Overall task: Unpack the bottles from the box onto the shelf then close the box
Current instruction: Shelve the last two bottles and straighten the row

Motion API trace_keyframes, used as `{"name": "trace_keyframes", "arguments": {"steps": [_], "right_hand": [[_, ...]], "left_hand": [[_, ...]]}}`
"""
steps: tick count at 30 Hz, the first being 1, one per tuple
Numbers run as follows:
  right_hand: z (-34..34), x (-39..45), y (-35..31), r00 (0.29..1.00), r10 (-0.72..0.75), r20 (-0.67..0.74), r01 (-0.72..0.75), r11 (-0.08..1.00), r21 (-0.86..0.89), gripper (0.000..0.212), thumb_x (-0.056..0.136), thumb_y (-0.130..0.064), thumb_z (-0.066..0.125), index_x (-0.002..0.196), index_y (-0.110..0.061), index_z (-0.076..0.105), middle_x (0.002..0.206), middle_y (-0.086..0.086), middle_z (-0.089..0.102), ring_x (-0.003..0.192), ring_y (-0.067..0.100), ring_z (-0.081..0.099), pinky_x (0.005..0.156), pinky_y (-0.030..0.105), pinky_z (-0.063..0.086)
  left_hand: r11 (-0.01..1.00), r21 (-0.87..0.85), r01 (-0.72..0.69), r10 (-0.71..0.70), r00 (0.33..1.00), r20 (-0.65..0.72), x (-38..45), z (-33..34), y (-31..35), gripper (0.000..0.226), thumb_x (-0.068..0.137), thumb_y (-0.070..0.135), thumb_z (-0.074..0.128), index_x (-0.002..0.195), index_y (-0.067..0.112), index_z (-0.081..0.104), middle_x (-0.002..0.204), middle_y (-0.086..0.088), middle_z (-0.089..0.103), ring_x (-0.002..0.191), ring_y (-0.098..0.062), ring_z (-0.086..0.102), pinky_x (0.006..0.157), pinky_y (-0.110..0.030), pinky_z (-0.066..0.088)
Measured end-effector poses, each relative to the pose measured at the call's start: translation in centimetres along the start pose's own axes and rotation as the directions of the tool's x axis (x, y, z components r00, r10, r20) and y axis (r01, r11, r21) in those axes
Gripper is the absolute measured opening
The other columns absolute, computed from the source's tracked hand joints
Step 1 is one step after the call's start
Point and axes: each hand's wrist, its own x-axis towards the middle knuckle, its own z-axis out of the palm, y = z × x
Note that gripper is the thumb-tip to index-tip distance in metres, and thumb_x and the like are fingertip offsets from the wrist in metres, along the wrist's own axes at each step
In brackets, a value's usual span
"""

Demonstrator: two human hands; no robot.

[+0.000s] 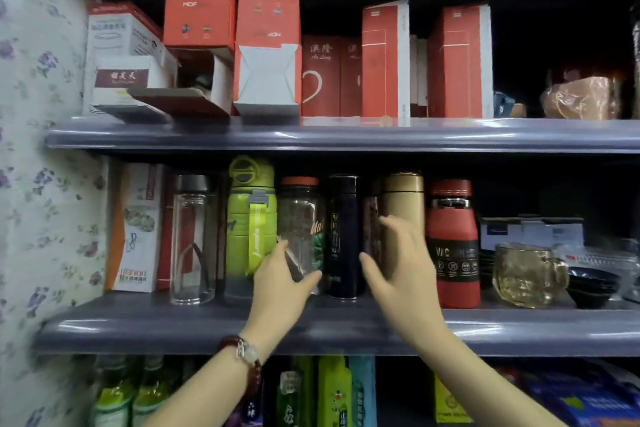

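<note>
Nearest the camera, two bare forearms reach up over the front lip of the middle shelf (194, 329). The left hand (280, 282), a beaded bracelet (247, 362) on its wrist, has its fingers (310, 279) curled round the base of the clear orange-capped bottle (299, 218), thumb up its left side. The right hand (403, 265) is spread wide, holding nothing, its palm beside the dark bottle (343, 236) and in front of the gold flask (403, 198). The bottles stand upright in a row on that shelf: a clear glass bottle (192, 239) at the left, then a green bottle (251, 218), the orange-capped one, the dark one, the gold flask and a red bottle (452, 243). Right of them sits a glass mug (523, 274) beside dark bowls (592, 288). Further up, the upper shelf (346, 135) carries red cartons (384, 62)
</note>
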Motion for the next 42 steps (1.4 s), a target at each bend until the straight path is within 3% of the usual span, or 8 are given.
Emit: {"name": "trace_keyframes", "arguments": {"steps": [3,8,14,18,28,32,36,42], "right_hand": [[2.9,0.1,-0.9,0.977,0.159,0.144,-0.169,0.984,0.057,0.067,0.084,-0.025,0.068,0.141,-0.011,0.037,0.140,0.003,0.047,0.128,0.011,0.043,0.103,0.011,0.026],[5.5,1.9,-0.2,0.828,0.472,0.304,-0.514,0.855,0.072,0.091,0.080,-0.035,0.072,0.147,-0.004,0.020,0.144,0.013,0.044,0.131,0.028,0.045,0.107,0.039,0.041],[6.0,2.6,0.4,0.762,0.539,0.360,-0.594,0.802,0.057,0.070,0.079,-0.030,0.075,0.132,-0.003,0.037,0.131,0.012,0.055,0.115,0.026,0.055,0.085,0.028,0.046],[6.0,3.1,0.7,0.758,0.547,0.356,-0.594,0.804,0.030,0.076,0.077,-0.024,0.078,0.135,-0.002,0.034,0.135,0.014,0.051,0.122,0.029,0.052,0.088,0.027,0.042],[6.4,3.4,1.5,0.738,0.559,0.378,-0.596,0.803,-0.024,0.070,0.080,-0.017,0.074,0.134,-0.003,0.032,0.133,0.016,0.052,0.119,0.031,0.053,0.086,0.028,0.042],[6.2,3.6,1.6,0.750,0.535,0.389,-0.566,0.823,-0.043,0.072,0.084,-0.017,0.071,0.139,-0.003,0.028,0.137,0.016,0.049,0.123,0.032,0.050,0.091,0.029,0.042],[6.2,3.3,1.6,0.746,0.528,0.406,-0.556,0.829,-0.057,0.071,0.084,-0.019,0.070,0.138,-0.003,0.028,0.135,0.016,0.051,0.120,0.032,0.053,0.086,0.027,0.042],[5.8,1.3,-0.5,0.891,0.337,0.304,-0.311,0.941,-0.131,0.089,0.085,-0.029,0.067,0.150,-0.006,0.010,0.148,0.018,0.033,0.134,0.033,0.038,0.107,0.037,0.036]], "left_hand": [[1.000,-0.023,0.003,-0.003,1.000,0.014,0.5,1.1,-0.2,0.093,0.077,0.034,0.073,0.148,0.009,0.019,0.146,-0.009,0.042,0.134,-0.024,0.042,0.109,-0.037,0.039],[0.998,-0.042,0.038,-0.039,0.999,-0.026,1.0,1.1,-0.4,0.085,0.081,0.033,0.070,0.147,0.010,0.022,0.118,0.000,0.059,0.098,-0.015,0.058,0.077,-0.022,0.046],[1.000,-0.018,-0.011,0.011,1.000,-0.019,0.7,0.6,-1.0,0.079,0.083,0.029,0.069,0.146,0.013,0.024,0.128,-0.002,0.057,0.107,-0.013,0.054,0.078,-0.014,0.035],[0.997,-0.073,0.005,-0.007,0.999,-0.031,1.1,0.6,-1.7,0.076,0.081,0.022,0.071,0.144,0.012,0.030,0.129,-0.009,0.058,0.116,-0.019,0.057,0.083,-0.015,0.037],[0.999,-0.010,-0.035,0.033,0.994,-0.106,1.3,0.8,-1.7,0.070,0.081,0.023,0.072,0.141,0.011,0.037,0.094,0.004,0.060,0.077,-0.002,0.050,0.078,-0.018,0.040],[0.998,0.023,-0.055,0.057,0.993,-0.106,1.0,1.1,-1.8,0.067,0.082,0.024,0.070,0.140,0.013,0.038,0.126,-0.004,0.059,0.112,-0.015,0.059,0.082,-0.015,0.038],[0.994,0.059,-0.094,0.098,0.992,-0.083,0.8,0.9,-1.7,0.061,0.082,0.025,0.070,0.136,0.018,0.042,0.123,-0.001,0.061,0.106,-0.007,0.056,0.082,-0.013,0.037],[0.994,-0.055,-0.097,0.091,0.991,-0.100,0.9,-1.2,-1.8,0.034,0.079,0.032,0.072,0.111,0.025,0.061,0.083,0.010,0.070,0.076,-0.001,0.066,0.070,-0.015,0.053]]}}
